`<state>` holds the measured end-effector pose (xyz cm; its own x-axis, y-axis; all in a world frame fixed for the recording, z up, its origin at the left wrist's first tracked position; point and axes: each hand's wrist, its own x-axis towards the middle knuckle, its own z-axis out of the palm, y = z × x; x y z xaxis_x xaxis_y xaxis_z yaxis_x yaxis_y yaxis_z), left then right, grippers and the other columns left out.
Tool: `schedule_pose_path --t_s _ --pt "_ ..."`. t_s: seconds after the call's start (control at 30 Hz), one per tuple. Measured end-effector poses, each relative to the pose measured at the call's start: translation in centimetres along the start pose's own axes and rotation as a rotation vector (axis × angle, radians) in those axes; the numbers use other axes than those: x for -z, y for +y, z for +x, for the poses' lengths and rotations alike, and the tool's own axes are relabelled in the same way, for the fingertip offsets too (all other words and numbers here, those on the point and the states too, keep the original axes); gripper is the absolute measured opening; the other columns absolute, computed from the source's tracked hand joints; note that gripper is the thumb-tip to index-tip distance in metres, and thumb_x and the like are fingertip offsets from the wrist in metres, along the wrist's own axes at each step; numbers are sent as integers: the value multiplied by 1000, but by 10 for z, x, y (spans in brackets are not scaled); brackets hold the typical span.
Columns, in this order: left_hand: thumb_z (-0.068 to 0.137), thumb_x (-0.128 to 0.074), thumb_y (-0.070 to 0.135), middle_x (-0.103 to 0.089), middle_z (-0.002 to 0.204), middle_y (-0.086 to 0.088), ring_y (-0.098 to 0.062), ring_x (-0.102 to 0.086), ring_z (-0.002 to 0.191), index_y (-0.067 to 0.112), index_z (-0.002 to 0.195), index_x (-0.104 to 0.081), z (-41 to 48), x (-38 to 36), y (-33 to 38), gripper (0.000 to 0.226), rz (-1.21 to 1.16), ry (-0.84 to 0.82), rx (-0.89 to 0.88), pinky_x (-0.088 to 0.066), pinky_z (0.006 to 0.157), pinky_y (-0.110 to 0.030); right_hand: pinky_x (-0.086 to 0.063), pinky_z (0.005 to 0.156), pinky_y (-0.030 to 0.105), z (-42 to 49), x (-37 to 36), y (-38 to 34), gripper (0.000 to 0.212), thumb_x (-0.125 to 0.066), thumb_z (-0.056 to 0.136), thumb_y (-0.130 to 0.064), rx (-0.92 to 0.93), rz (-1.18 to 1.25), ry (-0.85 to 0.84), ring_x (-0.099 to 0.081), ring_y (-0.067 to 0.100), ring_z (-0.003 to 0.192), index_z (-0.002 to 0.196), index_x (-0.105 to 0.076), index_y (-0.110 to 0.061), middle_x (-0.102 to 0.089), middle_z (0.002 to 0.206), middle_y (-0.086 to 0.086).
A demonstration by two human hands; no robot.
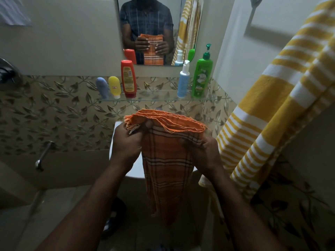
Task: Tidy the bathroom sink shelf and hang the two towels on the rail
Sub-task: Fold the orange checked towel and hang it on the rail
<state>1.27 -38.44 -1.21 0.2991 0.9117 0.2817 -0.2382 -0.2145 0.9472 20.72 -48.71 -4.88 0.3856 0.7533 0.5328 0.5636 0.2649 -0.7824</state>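
An orange checked towel (166,160), folded into a long strip, hangs in front of me over the white sink (137,171). My left hand (126,142) grips its frayed top left corner. My right hand (206,151) holds its right side a little lower. A yellow and white striped towel (268,109) hangs on the right wall; its rail is hidden. On the glass shelf (157,99) stand a blue-grey tube (102,87), a yellow tube (114,87), a red bottle (128,78), a white and blue pump bottle (183,82) and a green pump bottle (202,77).
A mirror (154,19) above the shelf reflects a person holding the towel. A metal tap (44,155) sticks out of the leaf-patterned tile wall at the left. A dark fitting (6,70) sits at the far left edge. Dark footwear (116,214) lies on the floor.
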Motion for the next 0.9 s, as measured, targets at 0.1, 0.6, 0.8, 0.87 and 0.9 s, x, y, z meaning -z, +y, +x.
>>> schedule_pose_path --t_s 0.1,0.6,0.8,0.87,0.9 --pt "90 -81 17 -75 104 2 -12 -74 96 32 106 -64 3 2 -6 28 86 110 -115 -60 88 -36 -56 102 33 -1 -1 0 37 -73 91 -39 1 84 11 -69 5 119 127 -74 -27 -75 121 -19" --pt "83 -83 1 -68 98 -7 -12 -72 87 14 110 -54 7 4 -13 42 -35 119 -70 -62 73 -29 -50 98 15 -2 -4 -2 40 -77 92 -13 28 126 53 -67 -4 118 123 -69 -39 -71 121 -33" --pt "84 -82 -1 -66 92 -1 -19 -67 87 24 98 -59 11 1 -16 36 -72 145 -64 -60 77 -42 -63 87 41 -2 2 -2 38 -84 90 -16 126 -11 148 -75 12 104 125 -71 -20 -77 114 -4" --pt "84 -81 -1 -64 93 -6 -22 -64 87 25 95 -59 11 0 -17 36 -65 138 -73 -59 76 -42 -65 80 41 -2 4 -7 40 -84 90 -17 162 -51 195 -77 12 99 127 -67 -19 -77 114 -2" --pt "84 -82 -1 -62 93 -7 -23 -62 86 26 94 -59 11 0 -17 36 -63 128 -78 -58 74 -40 -65 78 40 -2 5 -10 42 -83 90 -15 181 -64 211 -77 11 98 127 -65 -19 -77 114 -2"
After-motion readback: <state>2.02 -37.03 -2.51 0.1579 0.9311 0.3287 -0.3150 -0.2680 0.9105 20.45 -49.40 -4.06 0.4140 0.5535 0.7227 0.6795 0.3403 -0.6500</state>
